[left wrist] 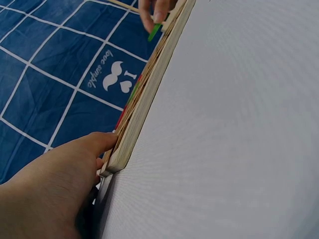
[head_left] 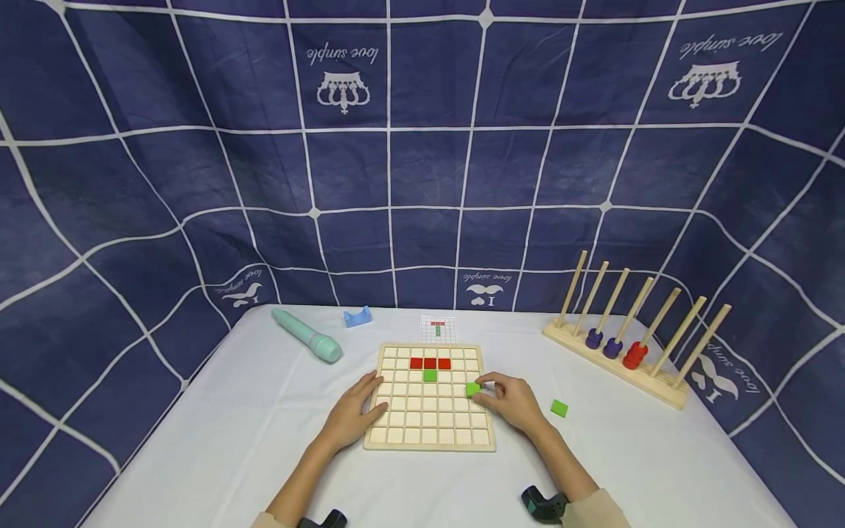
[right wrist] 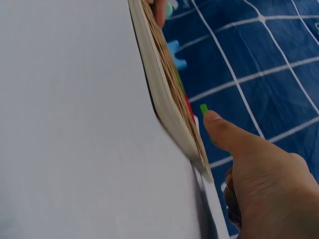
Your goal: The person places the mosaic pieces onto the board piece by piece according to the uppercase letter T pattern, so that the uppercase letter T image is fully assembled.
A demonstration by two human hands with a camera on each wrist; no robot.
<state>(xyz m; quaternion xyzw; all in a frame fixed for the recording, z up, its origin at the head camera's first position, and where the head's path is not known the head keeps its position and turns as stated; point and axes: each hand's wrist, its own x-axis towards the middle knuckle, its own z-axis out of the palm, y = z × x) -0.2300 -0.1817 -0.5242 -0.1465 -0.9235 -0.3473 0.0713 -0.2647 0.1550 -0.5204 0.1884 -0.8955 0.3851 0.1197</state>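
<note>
A square wooden grid board [head_left: 429, 422] lies on the white table. Three red tiles [head_left: 430, 364] form a row in its upper part, with one green tile [head_left: 430, 376] directly below the middle one. My right hand [head_left: 518, 402] pinches another green tile [head_left: 473, 389] between thumb and fingers over the board's right side; the right wrist view shows this held tile [right wrist: 203, 108] raised above the surface. At the board's left edge rests my left hand [head_left: 350, 416], its thumb and fingers touching the rim. A loose green tile [head_left: 559, 408] lies right of my right hand.
Behind the board lies a small printed pattern card [head_left: 438, 330] showing a red and green T shape. A mint-green microphone-shaped object [head_left: 306, 335] and a blue stand-like piece [head_left: 358, 317] are at back left. A wooden peg rack [head_left: 617, 363] with coloured beads stands at right.
</note>
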